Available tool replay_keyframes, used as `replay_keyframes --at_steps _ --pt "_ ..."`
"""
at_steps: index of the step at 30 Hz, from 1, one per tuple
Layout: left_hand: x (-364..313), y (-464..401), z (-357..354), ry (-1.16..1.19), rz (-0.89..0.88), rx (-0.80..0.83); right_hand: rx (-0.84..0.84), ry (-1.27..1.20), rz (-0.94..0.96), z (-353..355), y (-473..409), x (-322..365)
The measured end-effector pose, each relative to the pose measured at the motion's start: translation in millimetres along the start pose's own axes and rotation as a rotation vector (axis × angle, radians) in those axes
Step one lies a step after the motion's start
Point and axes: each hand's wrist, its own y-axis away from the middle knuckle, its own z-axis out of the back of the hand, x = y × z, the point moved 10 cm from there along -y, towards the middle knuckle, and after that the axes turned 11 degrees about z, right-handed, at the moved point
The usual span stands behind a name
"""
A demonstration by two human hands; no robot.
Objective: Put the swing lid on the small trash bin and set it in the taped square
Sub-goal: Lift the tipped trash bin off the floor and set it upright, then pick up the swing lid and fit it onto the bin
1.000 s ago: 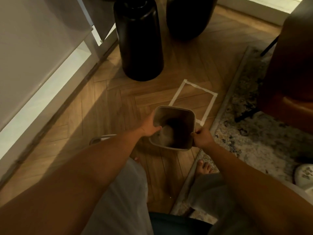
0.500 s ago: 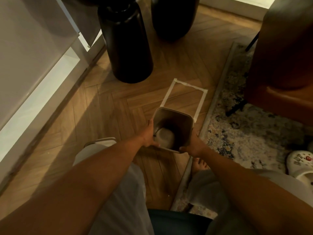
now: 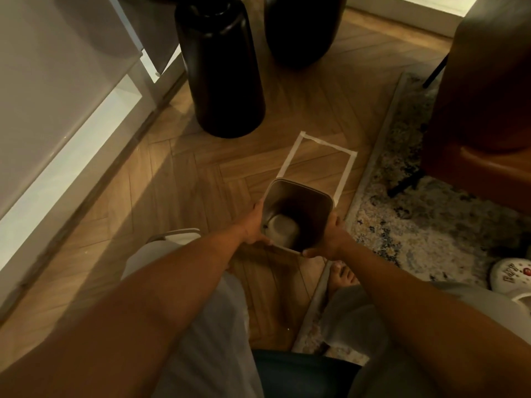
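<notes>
A small grey square trash bin with no lid on it is held between both hands, its open mouth facing me. My left hand grips its left wall and my right hand grips its near right corner. The bin covers the near edge of the white taped square on the wood floor. A pale lid-like piece lies on the floor to the left, partly hidden behind my left forearm and knee.
A tall black vase stands beyond the square, with a second dark vase behind it. A patterned rug and a brown chair lie to the right, white cabinets to the left, a white clog at the right edge.
Both hands have slid lower around the bin and drawn it a little toward me; the right hand has shifted to the near right corner. The camera view has also shifted.
</notes>
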Motion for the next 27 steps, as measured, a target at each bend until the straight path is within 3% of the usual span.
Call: replay_keyframes --at_steps 3,8,14,22,27 --pt "11 3 14 0.112 0.054 -0.010 -0.102 0.098 -0.018 28 -8 26" --pt "43 19 36 0.089 0.101 -0.056 -0.198 -0.004 0.267 44 -28 120" --pt "122 44 68 -0.028 0.251 -0.130 -0.123 0.037 0.435 -1 -47 213" --pt "250 72 80 0.240 0.580 -0.239 0.031 0.048 0.423 -96 -80 258" --pt "293 62 78 0.313 0.605 -0.271 0.114 -0.078 0.359 -157 -100 261"
